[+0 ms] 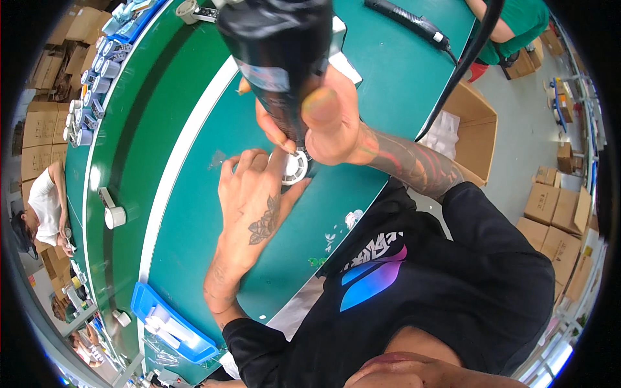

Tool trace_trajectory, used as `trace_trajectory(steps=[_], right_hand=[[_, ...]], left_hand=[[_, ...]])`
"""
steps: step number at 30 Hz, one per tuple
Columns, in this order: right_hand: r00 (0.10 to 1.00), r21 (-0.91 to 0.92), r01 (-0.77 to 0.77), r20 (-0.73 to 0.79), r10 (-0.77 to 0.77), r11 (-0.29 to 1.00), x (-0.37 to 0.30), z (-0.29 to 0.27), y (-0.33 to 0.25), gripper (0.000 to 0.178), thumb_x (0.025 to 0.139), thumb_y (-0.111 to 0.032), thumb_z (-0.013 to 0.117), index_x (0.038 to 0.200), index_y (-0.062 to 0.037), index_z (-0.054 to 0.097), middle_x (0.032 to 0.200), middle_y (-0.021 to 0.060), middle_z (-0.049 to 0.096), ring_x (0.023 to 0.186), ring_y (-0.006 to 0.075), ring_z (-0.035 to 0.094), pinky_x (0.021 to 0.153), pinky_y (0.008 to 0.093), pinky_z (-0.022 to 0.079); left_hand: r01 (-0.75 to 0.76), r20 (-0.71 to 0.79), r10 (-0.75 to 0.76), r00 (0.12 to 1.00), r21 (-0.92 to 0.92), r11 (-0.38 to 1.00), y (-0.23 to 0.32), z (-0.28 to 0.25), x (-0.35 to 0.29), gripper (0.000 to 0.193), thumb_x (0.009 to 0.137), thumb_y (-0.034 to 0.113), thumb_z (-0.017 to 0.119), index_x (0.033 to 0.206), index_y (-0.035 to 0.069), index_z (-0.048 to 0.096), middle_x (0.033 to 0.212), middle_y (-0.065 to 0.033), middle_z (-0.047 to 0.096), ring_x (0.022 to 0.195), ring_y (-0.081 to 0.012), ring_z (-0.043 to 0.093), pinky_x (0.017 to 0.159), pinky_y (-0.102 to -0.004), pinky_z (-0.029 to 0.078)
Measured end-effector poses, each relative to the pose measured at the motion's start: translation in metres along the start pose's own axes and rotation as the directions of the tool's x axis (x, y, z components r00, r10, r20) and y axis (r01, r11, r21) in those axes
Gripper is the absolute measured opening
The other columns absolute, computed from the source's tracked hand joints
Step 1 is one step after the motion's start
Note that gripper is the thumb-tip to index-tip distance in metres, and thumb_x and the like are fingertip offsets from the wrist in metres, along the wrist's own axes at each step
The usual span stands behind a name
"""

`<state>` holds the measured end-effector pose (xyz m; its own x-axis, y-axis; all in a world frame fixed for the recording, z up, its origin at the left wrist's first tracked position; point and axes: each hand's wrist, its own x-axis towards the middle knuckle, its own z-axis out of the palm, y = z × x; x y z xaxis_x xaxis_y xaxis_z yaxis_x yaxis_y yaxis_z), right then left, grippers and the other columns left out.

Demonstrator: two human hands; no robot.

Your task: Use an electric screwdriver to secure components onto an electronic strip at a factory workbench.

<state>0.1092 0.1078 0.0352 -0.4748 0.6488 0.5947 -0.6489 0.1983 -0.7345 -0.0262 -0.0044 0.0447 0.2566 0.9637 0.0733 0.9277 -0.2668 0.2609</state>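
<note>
My right hand [339, 119] is wrapped round a thick black electric screwdriver [275, 39], held upright with its tip pointing down. Below that tip lies a round white slotted plastic part [297, 170] on the green table [278, 278]. My left hand [249, 194] grips this part by its edge, thumb on the near side and fingers on the far side. The screwdriver's tip and any screw under it are hidden by my right hand.
A blue tray [145, 299] with white parts stands at the lower left. White devices [115, 217] sit on the green conveyor [123, 155]. A second black tool [407, 22] lies at the back right, near a black cable [460, 72]. An open cardboard box [479, 132] stands right; co-workers sit beyond.
</note>
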Motion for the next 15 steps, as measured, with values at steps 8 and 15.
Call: trace_trajectory(steps=[8,15], right_hand=[[0.978,-0.01,0.157,-0.135,-0.157,0.988,0.034,-0.021,-0.058,0.086,0.098,-0.075,0.034,0.126,0.005,0.049,0.067,0.0072,0.058,0.049,0.0103,0.052,0.044,0.0241,0.041],[0.993,-0.17,0.07,-0.077,-0.084,0.983,0.049,-0.028,-0.037,0.075,0.102,-0.057,0.056,0.138,0.0071,0.045,0.087,0.006,0.061,0.059,0.0051,0.053,0.047,0.0206,0.041]], left_hand=[[0.017,-0.032,-0.015,0.999,0.056,0.998,-0.001,0.01,-0.006,0.062,0.078,0.029,0.086,0.132,0.006,0.067,0.097,-0.0145,0.073,0.103,-0.0261,0.067,0.092,-0.0417,0.045],[0.032,-0.02,-0.031,0.999,0.027,0.999,0.002,0.007,-0.003,0.063,0.078,0.028,0.086,0.133,0.007,0.067,0.097,-0.0136,0.073,0.104,-0.026,0.066,0.093,-0.0411,0.045]])
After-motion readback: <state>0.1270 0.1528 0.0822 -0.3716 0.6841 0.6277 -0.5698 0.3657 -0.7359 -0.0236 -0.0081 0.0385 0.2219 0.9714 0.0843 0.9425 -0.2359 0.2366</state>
